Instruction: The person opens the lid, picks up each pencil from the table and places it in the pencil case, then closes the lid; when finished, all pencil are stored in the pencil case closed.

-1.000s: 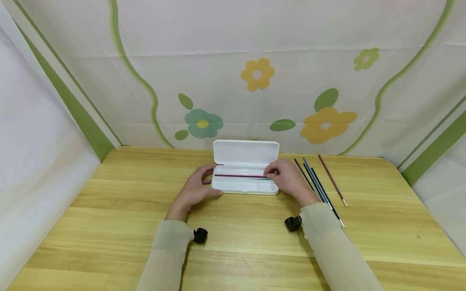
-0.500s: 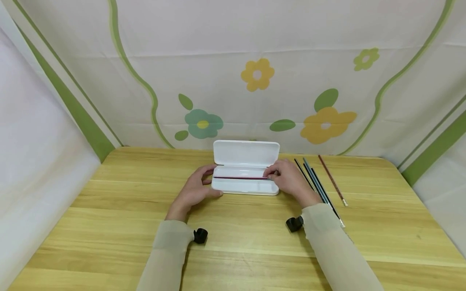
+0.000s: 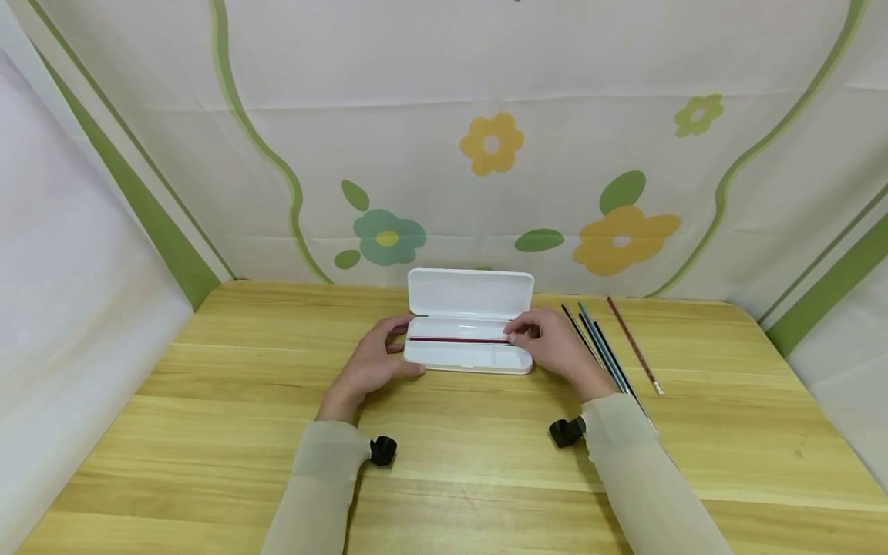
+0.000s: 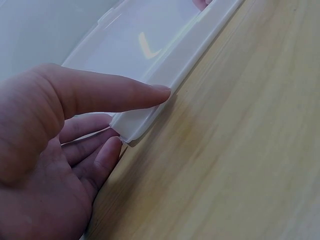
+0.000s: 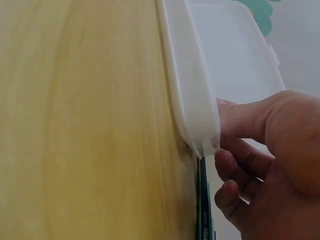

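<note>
A white pencil case (image 3: 468,357) lies on the table with its lid (image 3: 472,293) raised toward the back. Lengthwise inside it is a dark red pencil (image 3: 458,340). My right hand (image 3: 551,344) is over the case's right end, thumb and forefinger pinching the pencil's right end; the fingertips dip behind the case wall in the right wrist view. At the left end, my left hand (image 3: 372,360) holds the case's corner. Its thumb (image 4: 130,92) presses the front rim while the other fingers touch the end wall.
To the right of the case lie several dark and grey-blue pencils (image 3: 602,343), partly hidden by the right forearm. A red pencil (image 3: 631,339) with a white end lies farther right. A flowered curtain (image 3: 444,154) hangs behind the wooden table (image 3: 451,478).
Over the last second the red pencil has settled slightly toward the front of the case. My right wrist has shifted a little right. The left hand stays put.
</note>
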### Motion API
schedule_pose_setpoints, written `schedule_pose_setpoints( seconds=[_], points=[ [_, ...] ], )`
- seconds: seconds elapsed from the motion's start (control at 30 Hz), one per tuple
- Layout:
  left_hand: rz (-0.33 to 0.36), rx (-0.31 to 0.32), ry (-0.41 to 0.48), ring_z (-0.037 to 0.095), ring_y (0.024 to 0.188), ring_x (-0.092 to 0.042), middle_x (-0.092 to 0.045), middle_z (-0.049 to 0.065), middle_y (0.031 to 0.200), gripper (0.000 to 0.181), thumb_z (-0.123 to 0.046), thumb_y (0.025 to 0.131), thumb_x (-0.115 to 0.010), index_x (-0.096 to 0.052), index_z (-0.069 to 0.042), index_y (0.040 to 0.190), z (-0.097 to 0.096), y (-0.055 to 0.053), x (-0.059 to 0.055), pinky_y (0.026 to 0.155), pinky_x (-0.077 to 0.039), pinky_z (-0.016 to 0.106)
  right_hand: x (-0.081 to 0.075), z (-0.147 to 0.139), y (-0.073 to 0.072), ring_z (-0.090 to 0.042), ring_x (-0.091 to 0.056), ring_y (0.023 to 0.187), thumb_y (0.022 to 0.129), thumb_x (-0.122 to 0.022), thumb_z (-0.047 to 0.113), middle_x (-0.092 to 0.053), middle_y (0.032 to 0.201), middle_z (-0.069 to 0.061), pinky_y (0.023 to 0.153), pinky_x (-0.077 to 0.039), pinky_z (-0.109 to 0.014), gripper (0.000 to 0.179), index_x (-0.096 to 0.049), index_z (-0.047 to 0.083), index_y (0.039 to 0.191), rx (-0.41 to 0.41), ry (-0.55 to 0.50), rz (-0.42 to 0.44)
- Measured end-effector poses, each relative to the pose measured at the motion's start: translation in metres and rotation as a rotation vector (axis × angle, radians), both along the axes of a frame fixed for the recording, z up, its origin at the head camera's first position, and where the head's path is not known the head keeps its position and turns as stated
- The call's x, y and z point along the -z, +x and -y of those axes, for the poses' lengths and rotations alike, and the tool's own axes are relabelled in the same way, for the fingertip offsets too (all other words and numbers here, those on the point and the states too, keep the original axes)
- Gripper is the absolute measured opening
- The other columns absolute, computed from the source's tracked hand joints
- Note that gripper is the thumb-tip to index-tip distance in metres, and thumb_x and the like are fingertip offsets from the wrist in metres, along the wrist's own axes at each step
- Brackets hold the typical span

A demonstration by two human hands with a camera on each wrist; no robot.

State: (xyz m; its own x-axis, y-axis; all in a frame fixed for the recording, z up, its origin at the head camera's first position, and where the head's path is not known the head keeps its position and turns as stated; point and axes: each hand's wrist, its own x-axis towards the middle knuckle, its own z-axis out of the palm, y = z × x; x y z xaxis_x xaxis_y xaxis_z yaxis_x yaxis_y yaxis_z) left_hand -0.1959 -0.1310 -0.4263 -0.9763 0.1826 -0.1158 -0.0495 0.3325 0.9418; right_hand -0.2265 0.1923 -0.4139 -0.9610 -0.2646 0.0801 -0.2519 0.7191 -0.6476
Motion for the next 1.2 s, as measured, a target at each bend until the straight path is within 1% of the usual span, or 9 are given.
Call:
schedule_pose_setpoints(
  seconds=[0.2, 0.33, 0.43, 0.6, 0.67, 0.83, 1.0, 1.2],
  points=[
    [-0.002, -0.002, -0.001, 0.042, 0.139, -0.057, -0.051, 0.015, 0.162, 0.091, -0.005, 0.078, -0.089, -0.048, -0.012, 0.159, 0.000, 0.001, -0.001, 0.118, -0.047, 0.056, -0.006, -0.005, 0.007, -0.022, -0.062, 0.091, 0.100, -0.076, 0.017, -0.075, 0.110, -0.008, 0.079, -0.052, -0.035, 0.010, -0.082, 0.015, 0.108, 0.014, -0.081, 0.050],
    [0.000, -0.003, -0.002, 0.042, 0.140, -0.057, -0.051, 0.014, 0.162, 0.091, -0.004, 0.078, -0.089, -0.048, -0.013, 0.159, 0.000, 0.000, 0.000, 0.118, -0.047, 0.056, -0.010, -0.009, 0.012, -0.022, -0.064, 0.090, 0.099, -0.078, 0.021, -0.075, 0.104, -0.005, 0.076, -0.054, -0.035, 0.010, -0.081, 0.016, 0.107, 0.005, -0.121, 0.063],
    [-0.001, -0.002, -0.004, 0.042, 0.139, -0.057, -0.051, 0.014, 0.162, 0.091, -0.004, 0.078, -0.089, -0.048, -0.013, 0.160, 0.000, 0.000, 0.001, 0.118, -0.047, 0.056, -0.015, -0.013, 0.017, -0.021, -0.066, 0.091, 0.099, -0.080, 0.023, -0.076, 0.100, -0.003, 0.078, -0.055, -0.036, 0.010, -0.080, 0.017, 0.107, -0.003, -0.126, 0.069],
    [-0.001, 0.003, -0.008, 0.042, 0.140, -0.057, -0.051, 0.015, 0.162, 0.092, -0.004, 0.079, -0.089, -0.048, -0.013, 0.160, 0.000, 0.000, 0.001, 0.118, -0.047, 0.056, -0.022, -0.022, 0.026, -0.020, -0.068, 0.095, 0.099, -0.080, 0.026, -0.076, 0.101, -0.002, 0.079, -0.054, -0.035, 0.020, -0.079, 0.015, 0.115, -0.002, -0.100, 0.063],
    [0.000, 0.004, -0.005, 0.042, 0.140, -0.057, -0.051, 0.015, 0.162, 0.092, -0.004, 0.079, -0.089, -0.047, -0.013, 0.160, 0.000, 0.000, 0.001, 0.118, -0.047, 0.056, -0.023, -0.026, 0.030, -0.020, -0.068, 0.096, 0.099, -0.080, 0.027, -0.076, 0.102, -0.002, 0.078, -0.053, -0.033, 0.024, -0.078, 0.015, 0.119, 0.013, -0.099, 0.066],
    [0.000, 0.005, 0.002, 0.042, 0.140, -0.058, -0.051, 0.015, 0.162, 0.092, -0.005, 0.079, -0.089, -0.047, -0.012, 0.160, 0.001, 0.000, 0.000, 0.118, -0.048, 0.056, -0.027, -0.037, 0.038, -0.020, -0.069, 0.099, 0.100, -0.079, 0.032, -0.077, 0.107, -0.005, 0.074, -0.053, -0.030, 0.031, -0.075, 0.012, 0.123, 0.057, -0.122, 0.078],
    [-0.004, 0.008, 0.004, 0.042, 0.139, -0.058, -0.051, 0.016, 0.162, 0.092, -0.004, 0.079, -0.089, -0.047, -0.011, 0.160, 0.001, -0.001, 0.001, 0.117, -0.048, 0.056, -0.030, -0.051, 0.049, -0.019, -0.070, 0.099, 0.100, -0.078, 0.038, -0.077, 0.109, -0.004, 0.079, -0.054, -0.028, 0.035, -0.075, 0.012, 0.125, 0.113, -0.119, 0.084],
    [-0.004, 0.006, 0.003, 0.042, 0.140, -0.058, -0.051, 0.016, 0.161, 0.091, -0.003, 0.079, -0.089, -0.047, -0.012, 0.160, 0.001, 0.000, 0.000, 0.117, -0.049, 0.055, -0.027, -0.073, 0.064, -0.014, -0.068, 0.098, 0.100, -0.077, 0.041, -0.075, 0.113, -0.006, 0.078, -0.056, -0.026, 0.037, -0.074, 0.015, 0.126, 0.166, -0.124, 0.105]
  ],
)
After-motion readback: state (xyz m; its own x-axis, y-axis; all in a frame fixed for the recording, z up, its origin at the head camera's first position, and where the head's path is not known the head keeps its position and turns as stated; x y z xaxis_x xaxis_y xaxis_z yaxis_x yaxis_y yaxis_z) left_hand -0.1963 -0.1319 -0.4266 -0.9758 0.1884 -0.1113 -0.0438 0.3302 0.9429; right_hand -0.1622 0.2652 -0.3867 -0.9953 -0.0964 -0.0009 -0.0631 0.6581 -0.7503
